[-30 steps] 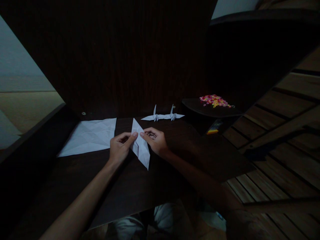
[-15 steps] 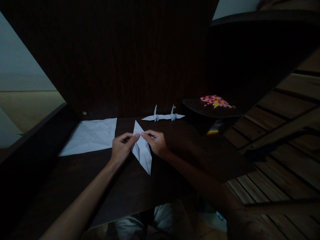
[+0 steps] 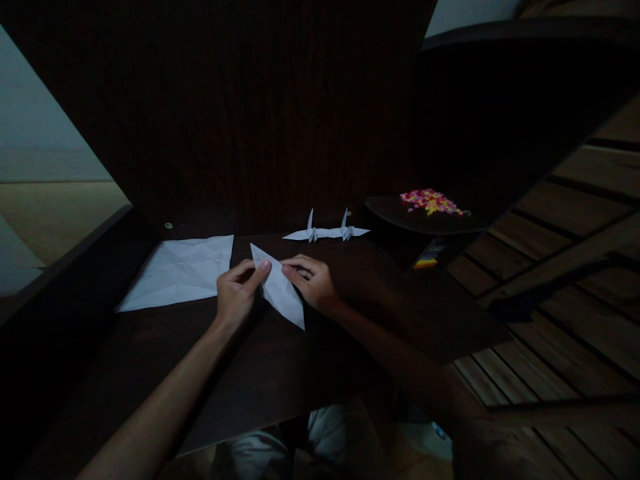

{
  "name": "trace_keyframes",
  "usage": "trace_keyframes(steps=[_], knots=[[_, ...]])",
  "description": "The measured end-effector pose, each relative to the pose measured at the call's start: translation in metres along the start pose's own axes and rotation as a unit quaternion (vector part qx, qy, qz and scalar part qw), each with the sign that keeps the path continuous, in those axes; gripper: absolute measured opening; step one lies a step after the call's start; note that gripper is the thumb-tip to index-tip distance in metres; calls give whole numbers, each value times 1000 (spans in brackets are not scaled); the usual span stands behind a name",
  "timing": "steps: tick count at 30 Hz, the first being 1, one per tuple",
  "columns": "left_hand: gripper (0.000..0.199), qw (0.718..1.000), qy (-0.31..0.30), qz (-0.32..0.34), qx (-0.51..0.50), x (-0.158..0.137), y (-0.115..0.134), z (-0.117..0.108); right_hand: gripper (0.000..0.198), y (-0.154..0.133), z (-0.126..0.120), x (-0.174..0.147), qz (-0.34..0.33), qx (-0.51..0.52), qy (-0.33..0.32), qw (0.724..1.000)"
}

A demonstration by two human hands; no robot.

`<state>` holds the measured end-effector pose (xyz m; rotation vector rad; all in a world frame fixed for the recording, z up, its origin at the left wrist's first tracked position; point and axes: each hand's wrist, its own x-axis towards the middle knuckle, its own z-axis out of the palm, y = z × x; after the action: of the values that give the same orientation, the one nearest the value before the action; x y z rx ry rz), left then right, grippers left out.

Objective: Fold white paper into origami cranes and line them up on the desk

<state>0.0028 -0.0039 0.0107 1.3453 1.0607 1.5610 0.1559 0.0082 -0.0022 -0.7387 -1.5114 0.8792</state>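
While both hands' fingers pinch folded paper, long axis slants far-left to near-right.

Dim home interior, dark wooden desk set against a wood-panelled wall, slatted plank floor at right, 2 paper cranes, creased white sheet, heap of colourful paper bits
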Motion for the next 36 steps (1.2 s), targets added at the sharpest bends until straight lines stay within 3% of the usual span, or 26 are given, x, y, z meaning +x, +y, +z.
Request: trace_keyframes(steps=[6, 13, 24, 28, 36], knots=[[18, 999, 27, 3, -26, 1, -4, -2, 13, -6, -2, 0, -47, -49, -14, 998], [23, 997, 7, -22, -79, 1, -3, -2, 11, -17, 0, -6, -131, -118, -13, 984], [23, 992, -51, -62, -95, 2, -8, -7, 13, -25, 2, -6, -83, -87, -17, 993], [27, 993, -77, -74, -58, -1, -3, -5, 14, -21, 2, -4, -26, -20, -7, 999], [27, 997, -50, -57, -15, -1, 3, -3, 26, -16, -2, 2, 71, 49, -26, 996]])
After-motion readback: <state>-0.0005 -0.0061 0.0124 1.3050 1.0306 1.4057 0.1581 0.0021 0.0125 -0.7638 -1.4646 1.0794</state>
